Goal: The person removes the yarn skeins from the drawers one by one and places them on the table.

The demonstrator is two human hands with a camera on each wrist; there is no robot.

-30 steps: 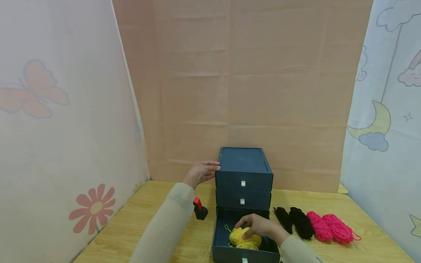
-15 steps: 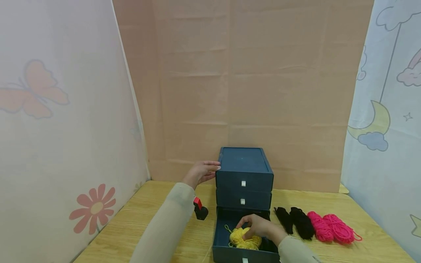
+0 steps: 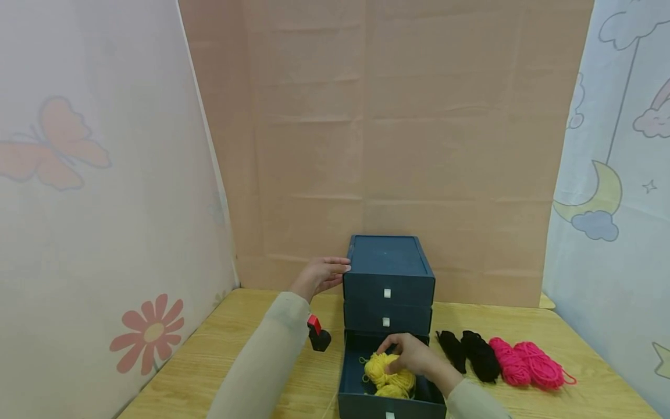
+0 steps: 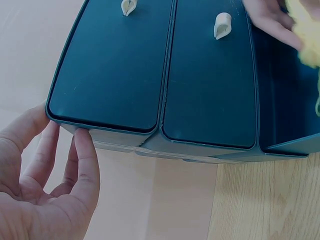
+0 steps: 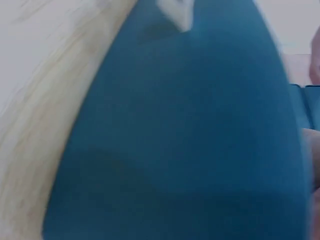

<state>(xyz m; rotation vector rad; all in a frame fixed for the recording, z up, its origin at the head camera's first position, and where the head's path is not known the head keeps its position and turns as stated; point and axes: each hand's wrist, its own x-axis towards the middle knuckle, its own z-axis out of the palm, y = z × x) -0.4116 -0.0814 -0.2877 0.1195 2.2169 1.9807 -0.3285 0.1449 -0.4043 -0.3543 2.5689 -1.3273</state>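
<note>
In the head view my right hand [image 3: 416, 357] grips a ball of yellow yarn [image 3: 378, 369] from above, inside the pulled-out bottom drawer [image 3: 352, 372]. More yellow yarn [image 3: 394, 391] lies beneath it, near the drawer front. My left hand [image 3: 320, 276] touches the upper left edge of the dark blue drawer cabinet [image 3: 387, 256]. In the left wrist view the left hand's fingers [image 4: 86, 165] rest against the cabinet's corner and side, fairly straight. The right wrist view is blurred; the blue drawer front [image 5: 180, 125] fills most of it.
Two black yarn skeins [image 3: 480, 356] and two pink skeins [image 3: 536, 364] lie in a row right of the cabinet. The upper two drawers, with white pull tabs [image 3: 387, 293], are closed. A small black and red object [image 3: 318, 334] shows beside the left sleeve.
My right hand has risen slightly and moved a little away from me, and the yellow yarn ball has shifted with it, exposing yarn below. The left hand stays put.
</note>
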